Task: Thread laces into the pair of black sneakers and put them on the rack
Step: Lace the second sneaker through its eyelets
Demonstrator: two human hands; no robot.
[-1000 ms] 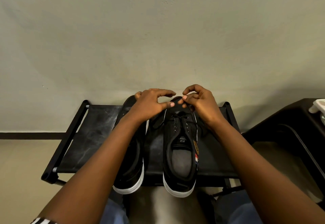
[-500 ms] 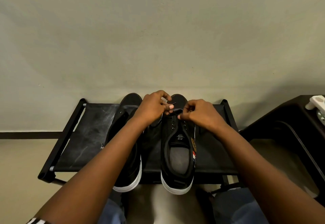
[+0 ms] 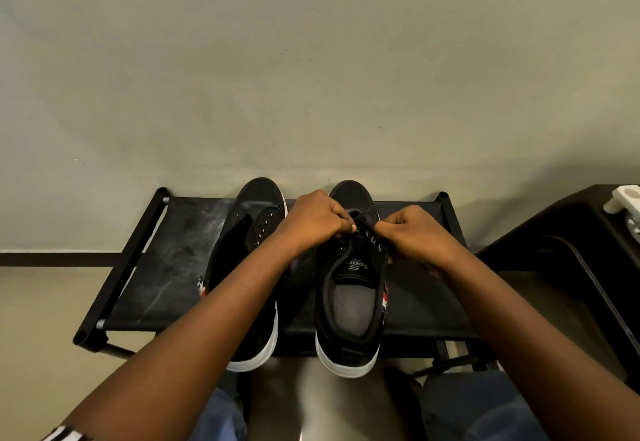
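Nearest the camera, two knees in blue jeans (image 3: 485,409) frame the lower edge, with a striped sleeve cuff (image 3: 65,435) at the lower left; both bare forearms reach forward over a low black rack (image 3: 166,267) with a fabric shelf; the heels of two black sneakers with white soles overhang the shelf's near edge; the left sneaker (image 3: 256,232) lies just beside the right sneaker (image 3: 349,312), toes toward the wall, its eyelets showing no lace; the right sneaker shows a grey insole and a tongue label, and a black lace (image 3: 360,222) crosses its upper eyelets; the left hand (image 3: 317,222) has its fingers curled and pinches the lace at the left side of the eyelets; the right hand (image 3: 412,232) has its fingers curled and pinches the lace at the right side; the two hands sit close together above the tongue; at the right stands a dark piece of furniture (image 3: 568,243) with a white object (image 3: 623,198) on its top; behind everything rises a plain pale wall (image 3: 311,76) with a dark skirting strip (image 3: 52,258) at the left.
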